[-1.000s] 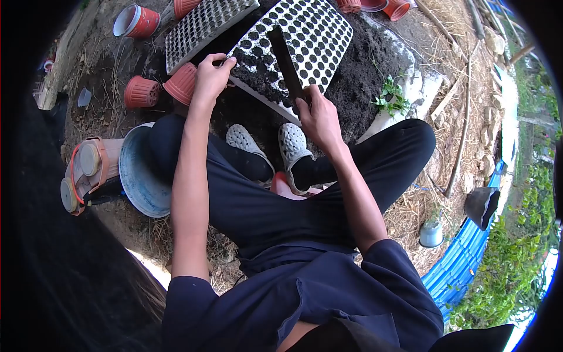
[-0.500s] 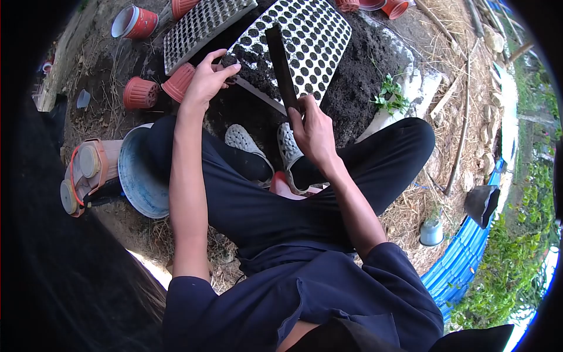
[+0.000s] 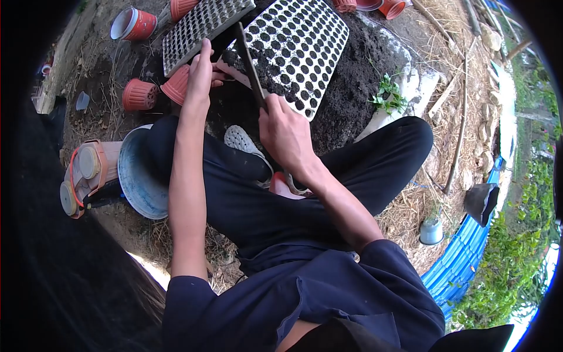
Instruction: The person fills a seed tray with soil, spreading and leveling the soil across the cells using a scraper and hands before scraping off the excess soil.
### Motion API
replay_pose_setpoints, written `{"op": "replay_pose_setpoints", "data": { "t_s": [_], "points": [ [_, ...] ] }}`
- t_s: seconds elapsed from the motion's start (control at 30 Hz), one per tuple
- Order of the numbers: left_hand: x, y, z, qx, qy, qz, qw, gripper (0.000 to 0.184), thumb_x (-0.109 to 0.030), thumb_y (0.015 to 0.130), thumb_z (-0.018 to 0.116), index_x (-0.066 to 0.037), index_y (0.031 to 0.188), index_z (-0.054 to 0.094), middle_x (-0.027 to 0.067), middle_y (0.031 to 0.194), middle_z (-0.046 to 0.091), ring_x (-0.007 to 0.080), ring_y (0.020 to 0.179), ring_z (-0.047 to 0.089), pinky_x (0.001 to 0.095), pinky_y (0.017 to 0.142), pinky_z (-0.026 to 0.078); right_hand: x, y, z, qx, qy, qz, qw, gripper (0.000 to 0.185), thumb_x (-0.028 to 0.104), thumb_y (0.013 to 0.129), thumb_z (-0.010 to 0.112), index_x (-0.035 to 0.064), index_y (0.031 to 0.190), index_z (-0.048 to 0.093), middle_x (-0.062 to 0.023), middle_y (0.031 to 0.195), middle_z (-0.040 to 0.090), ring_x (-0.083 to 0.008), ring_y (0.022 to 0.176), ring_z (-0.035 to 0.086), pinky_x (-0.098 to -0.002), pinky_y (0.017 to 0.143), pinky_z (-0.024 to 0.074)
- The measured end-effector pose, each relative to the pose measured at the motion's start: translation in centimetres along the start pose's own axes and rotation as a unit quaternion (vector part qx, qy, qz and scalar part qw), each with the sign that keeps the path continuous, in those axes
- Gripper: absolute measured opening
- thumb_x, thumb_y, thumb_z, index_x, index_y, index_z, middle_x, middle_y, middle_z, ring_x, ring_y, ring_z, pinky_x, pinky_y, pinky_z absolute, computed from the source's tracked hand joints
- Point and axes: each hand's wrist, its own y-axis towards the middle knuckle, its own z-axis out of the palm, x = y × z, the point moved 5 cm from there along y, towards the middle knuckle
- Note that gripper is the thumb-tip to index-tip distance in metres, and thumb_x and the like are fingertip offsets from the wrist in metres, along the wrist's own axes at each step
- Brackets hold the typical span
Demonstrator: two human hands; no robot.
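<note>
My right hand (image 3: 287,129) is wrapped round the lower end of a long, flat dark strip (image 3: 252,67), whose material I cannot tell. The strip slants up and leftward over the left side of a white seedling tray (image 3: 296,50), its cells filled with dark soil. Loose soil lies over the tray's near-left cells. At that tray's left corner is my left hand (image 3: 201,79), fingers stretched out and apart; whether they touch the edge is unclear. Just beyond it rests a second, greyish seedling tray (image 3: 202,32), tilted.
Reddish plastic pots (image 3: 139,95) lie left of the trays, with a red-and-white pot (image 3: 135,23) farther off. A pale blue basin (image 3: 141,173) stands by my left knee. Dark soil (image 3: 358,76) is heaped right of the white tray, beside a green plant (image 3: 389,97).
My right hand and the strip have moved left and toward me across the white tray. My left hand has turned more upright and shifted slightly left, its fingers straighter.
</note>
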Motion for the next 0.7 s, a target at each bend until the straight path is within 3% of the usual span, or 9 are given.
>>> {"op": "replay_pose_setpoints", "data": {
  "t_s": [0.1, 0.23, 0.3, 0.33, 0.43, 0.53, 0.7],
  "points": [
    [1.0, 0.5, -0.5, -0.001, -0.083, -0.025, 0.996, 0.085, -0.075, 0.095, 0.039, -0.003, 0.14, 0.047, 0.0099, 0.096, 0.069, 0.0144, 0.071, 0.067, 0.027, 0.064, 0.049, 1.5, 0.8, 1.0, 0.012, -0.012, -0.036, 0.999, 0.012, 0.007, 0.089, 0.062, 0.003, 0.097, 0.055, -0.0154, 0.083, 0.06, -0.0366, 0.064, 0.064, -0.0456, 0.054, 0.0522],
    [0.9, 0.4, -0.5, 0.017, -0.101, -0.03, 0.994, 0.082, -0.073, 0.096, 0.042, -0.003, 0.139, 0.045, 0.0103, 0.097, 0.069, 0.0155, 0.069, 0.067, 0.0277, 0.065, 0.05, 2.1, 1.4, 1.4, 0.012, -0.042, -0.078, 0.996, 0.013, 0.004, 0.086, 0.063, 0.0031, 0.096, 0.055, -0.0144, 0.082, 0.06, -0.035, 0.064, 0.065, -0.0445, 0.053, 0.0526],
    [0.6, -0.1, -0.7, -0.031, -0.071, -0.027, 0.997, 0.063, -0.06, 0.101, 0.045, -0.004, 0.129, 0.05, 0.0123, 0.099, 0.069, 0.0185, 0.071, 0.069, 0.0288, 0.064, 0.05, 1.6, 1.4, 1.2, 0.009, -0.052, -0.072, 0.996, 0.013, 0.004, 0.086, 0.063, 0.0033, 0.096, 0.055, -0.0139, 0.08, 0.059, -0.035, 0.062, 0.065, -0.0446, 0.053, 0.053],
    [0.9, 0.2, -0.7, -0.032, -0.073, -0.027, 0.996, 0.063, -0.06, 0.101, 0.045, -0.004, 0.129, 0.05, 0.0123, 0.099, 0.069, 0.0185, 0.071, 0.069, 0.0288, 0.064, 0.05, 1.2, 1.2, 1.0, 0.008, -0.054, -0.067, 0.996, 0.013, 0.005, 0.086, 0.063, 0.0033, 0.096, 0.055, -0.0138, 0.079, 0.058, -0.035, 0.062, 0.065, -0.0447, 0.053, 0.0532],
    [1.4, 0.4, -0.6, -0.04, -0.111, -0.013, 0.993, 0.029, -0.032, 0.107, 0.045, -0.005, 0.114, 0.052, 0.0168, 0.106, 0.069, 0.0247, 0.079, 0.073, 0.0295, 0.065, 0.051, -0.4, 0.6, 0.1, 0.019, -0.086, -0.002, 0.996, 0.012, 0.006, 0.087, 0.062, 0.0028, 0.094, 0.053, -0.0158, 0.081, 0.061, -0.0359, 0.063, 0.065, -0.0454, 0.054, 0.0535],
    [1.6, 0.4, -0.7, -0.037, -0.133, -0.065, 0.988, 0.029, -0.031, 0.106, 0.046, -0.005, 0.116, 0.052, 0.0158, 0.107, 0.069, 0.0239, 0.077, 0.072, 0.0295, 0.065, 0.051, -1.7, 0.5, -0.3, 0.016, -0.106, 0.041, 0.993, 0.011, 0.007, 0.088, 0.061, 0.0027, 0.092, 0.052, -0.0172, 0.082, 0.062, -0.0376, 0.064, 0.065, -0.0469, 0.056, 0.0534],
    [1.6, 0.3, -0.5, -0.052, -0.092, -0.014, 0.994, 0.027, -0.031, 0.105, 0.051, -0.006, 0.114, 0.054, 0.0121, 0.106, 0.07, 0.02, 0.075, 0.071, 0.0294, 0.064, 0.051, 0.8, 1.5, -0.2, -0.007, -0.061, -0.035, 0.998, 0.011, 0.007, 0.088, 0.063, 0.0034, 0.093, 0.053, -0.0145, 0.079, 0.059, -0.0352, 0.063, 0.065, -0.0441, 0.053, 0.0531]
  ]
}}
